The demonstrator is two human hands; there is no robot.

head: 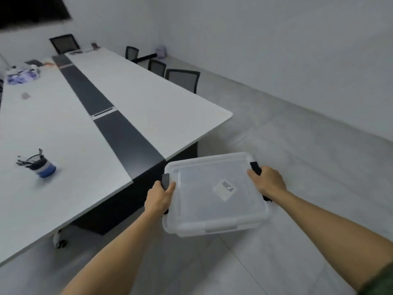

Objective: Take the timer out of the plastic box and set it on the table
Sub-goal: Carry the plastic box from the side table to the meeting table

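Note:
A clear plastic box [214,209] with its lid on is held in the air above the floor, just off the near right corner of the white table [63,135]. My left hand [160,198] grips the black latch on its left side. My right hand [268,182] grips the black latch on its right side. Through the cloudy lid a small white timer [224,188] with a dark screen shows, lying inside the box.
A blue and grey pen cup [43,166] stands on the table's near left part. A dark strip [119,128] runs down the table's middle. Cluttered items [21,75] lie at the far left end. Black chairs [182,78] line the table's right side.

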